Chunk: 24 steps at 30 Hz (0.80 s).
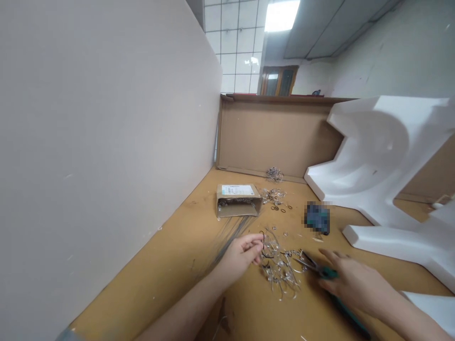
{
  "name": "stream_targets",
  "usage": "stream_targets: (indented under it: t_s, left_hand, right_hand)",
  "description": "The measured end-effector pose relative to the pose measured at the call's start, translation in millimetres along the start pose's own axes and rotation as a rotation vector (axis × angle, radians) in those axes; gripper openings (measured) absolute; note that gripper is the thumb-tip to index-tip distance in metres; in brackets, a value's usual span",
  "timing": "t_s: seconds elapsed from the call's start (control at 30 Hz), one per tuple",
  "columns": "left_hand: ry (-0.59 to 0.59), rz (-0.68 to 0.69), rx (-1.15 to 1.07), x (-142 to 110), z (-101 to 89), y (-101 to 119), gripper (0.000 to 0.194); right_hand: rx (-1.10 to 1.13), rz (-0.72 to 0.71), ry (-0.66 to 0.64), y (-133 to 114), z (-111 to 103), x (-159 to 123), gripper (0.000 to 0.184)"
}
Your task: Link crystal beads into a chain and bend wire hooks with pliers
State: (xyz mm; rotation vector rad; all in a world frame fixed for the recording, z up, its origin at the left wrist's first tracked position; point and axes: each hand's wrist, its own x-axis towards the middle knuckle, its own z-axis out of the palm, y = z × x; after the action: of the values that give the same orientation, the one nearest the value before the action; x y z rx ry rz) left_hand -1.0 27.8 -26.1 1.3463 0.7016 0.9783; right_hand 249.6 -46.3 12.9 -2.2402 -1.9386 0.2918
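My left hand (245, 251) is closed in a pinch on a thin black ring (263, 240) at its fingertips, partly hidden by the fingers. Just right of it lies a loose tangle of thin wire pieces (282, 272) with small clear bits. My right hand (355, 279), slightly blurred, is over long-nose pliers (327, 273) with dark green handles. Its fingers are spread apart around the pliers' joint, not closed on them. The jaws point left, toward the wire tangle.
A small open cardboard box (238, 201) holds small bits. Beside it are wire piles (273, 195) and black rings (283, 210). A pixelated dark object (317, 219) lies right of these. White foam (369, 137) stands at right; a pale panel (106, 118) rises at left. Straight wires (234, 232) lie before the box.
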Motion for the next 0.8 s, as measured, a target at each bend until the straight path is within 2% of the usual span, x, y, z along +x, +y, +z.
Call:
stream_targets:
  t_s: [0.07,0.13,0.27,0.4,0.53,0.7,0.8]
  left_hand:
    - [0.078,0.023,0.008,2.4,-0.4,-4.0,0.036]
    - [0.127,0.037,0.013,3.8,-0.7,-4.9,0.034]
    - [0.113,0.005,-0.016,4.2,-1.0,-0.5,0.032]
    - [0.099,-0.042,-0.074,2.9,-0.8,6.3,0.033]
    - [0.103,-0.050,-0.096,2.1,0.9,8.5,0.035]
    - [0.116,-0.069,-0.098,3.0,1.2,8.5,0.035]
    - [0.110,-0.072,-0.098,3.0,0.4,9.7,0.034]
  right_hand:
    - [-0.138,0.036,-0.044,26.7,14.9,-12.5,0.062]
    - [-0.222,0.030,-0.028,40.2,28.7,-20.3,0.065]
    - [-0.303,0.007,-0.002,34.1,38.6,-22.1,0.068]
    - [-0.384,0.002,0.023,24.5,31.1,-18.0,0.055]
    - [-0.435,-0.035,0.057,31.4,24.2,-12.7,0.047]
    - [-0.365,-0.114,-0.045,37.5,12.7,-3.6,0.048]
    - [-0.293,-0.108,-0.070,38.9,-4.7,2.6,0.038]
